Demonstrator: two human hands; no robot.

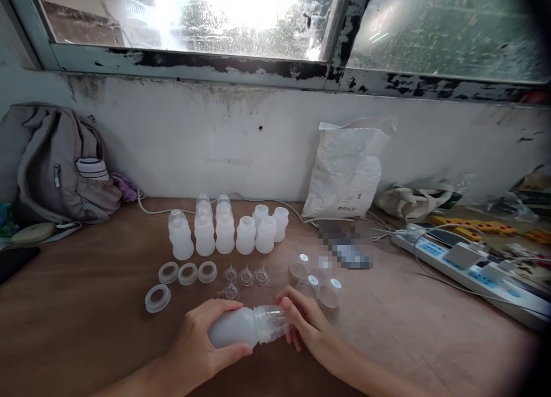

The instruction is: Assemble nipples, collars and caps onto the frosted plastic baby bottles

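Note:
A frosted baby bottle (235, 327) lies sideways above the brown table, its clear cap (272, 322) pointing right. My left hand (204, 334) wraps round the bottle's body. At the other end, the fingers of my right hand (303, 319) close on the tip of the cap. Just beyond lie several clear nipples (246, 276) and several translucent collar rings (188, 274). Several clear caps (329, 295) with white round spots sit past my right hand. Farther back stand capped bottles (181, 239) on the left and open bottles (245, 236) on the right.
A grey backpack (55, 162) rests at the left by the wall. A white plastic bag (344, 170) leans against the wall. To the right are a blurred-out dark object (344, 245), a power strip (477, 273) with plugs and cables, and yellow pieces (477, 225).

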